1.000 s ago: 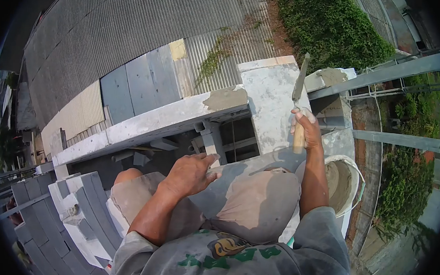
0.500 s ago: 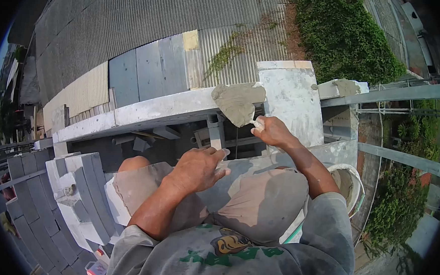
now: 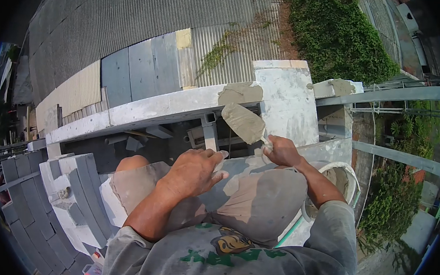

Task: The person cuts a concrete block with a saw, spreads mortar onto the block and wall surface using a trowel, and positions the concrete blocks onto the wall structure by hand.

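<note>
Grey mortar (image 3: 235,117) coats the trowel (image 3: 247,126), its blade beyond and left of the right hand (image 3: 283,152), whose grip clasps the handle. The rigid tool likely feels blade-heavy, its load soft; hold near the neck. The left hand (image 3: 191,172) is relaxed, fingers parted.

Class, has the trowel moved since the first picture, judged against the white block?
Yes: the trowel moved left and down the view, its blade going from the right edge of the white block to its left side.
</note>
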Tool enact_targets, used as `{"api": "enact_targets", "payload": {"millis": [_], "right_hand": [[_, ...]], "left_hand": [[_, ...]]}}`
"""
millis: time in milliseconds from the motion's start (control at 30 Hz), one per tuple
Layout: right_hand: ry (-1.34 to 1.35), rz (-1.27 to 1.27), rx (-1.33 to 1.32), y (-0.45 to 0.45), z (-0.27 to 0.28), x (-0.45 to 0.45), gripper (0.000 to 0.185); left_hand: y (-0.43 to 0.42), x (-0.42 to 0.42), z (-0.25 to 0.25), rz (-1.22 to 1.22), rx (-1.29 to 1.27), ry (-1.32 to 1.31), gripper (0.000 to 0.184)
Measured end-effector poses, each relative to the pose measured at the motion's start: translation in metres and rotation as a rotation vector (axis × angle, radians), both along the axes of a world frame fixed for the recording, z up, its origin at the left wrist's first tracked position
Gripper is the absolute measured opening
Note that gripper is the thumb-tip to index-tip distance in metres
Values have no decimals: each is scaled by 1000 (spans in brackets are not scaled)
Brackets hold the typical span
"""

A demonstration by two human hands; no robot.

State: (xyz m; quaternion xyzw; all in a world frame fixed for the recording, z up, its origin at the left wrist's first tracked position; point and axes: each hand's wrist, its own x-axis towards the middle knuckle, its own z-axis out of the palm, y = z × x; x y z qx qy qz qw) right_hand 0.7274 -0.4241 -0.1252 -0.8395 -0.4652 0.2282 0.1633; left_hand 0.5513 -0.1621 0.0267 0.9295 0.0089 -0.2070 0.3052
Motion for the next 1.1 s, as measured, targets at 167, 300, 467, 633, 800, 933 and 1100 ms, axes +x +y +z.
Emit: {"api": "enact_targets", "payload": {"millis": [167, 300, 467, 633, 800, 933, 1100], "right_hand": [[-81, -15, 2, 64, 14, 27, 26], [-128, -33, -90, 70, 15, 40, 26], [-152, -209, -160, 35, 15, 45, 30], [-87, -370, -195, 20, 7, 46, 35], [-28, -417, -170, 16, -5, 49, 39], [-54, -470, -176, 11, -3, 50, 47], [-91, -583, -185, -6, 2, 54, 47]], "left_hand": [[-5, 10, -4, -9, 7, 57, 50], [-5, 14, -12, 3, 25, 63, 49], [-4, 15, -11, -19, 23, 67, 50], [-5, 20, -16, -38, 8, 54, 50], [-6, 23, -12, -29, 23, 59, 49], [-5, 20, -14, -7, 19, 55, 49], [-5, 23, -12, -24, 6, 49, 48]]}}
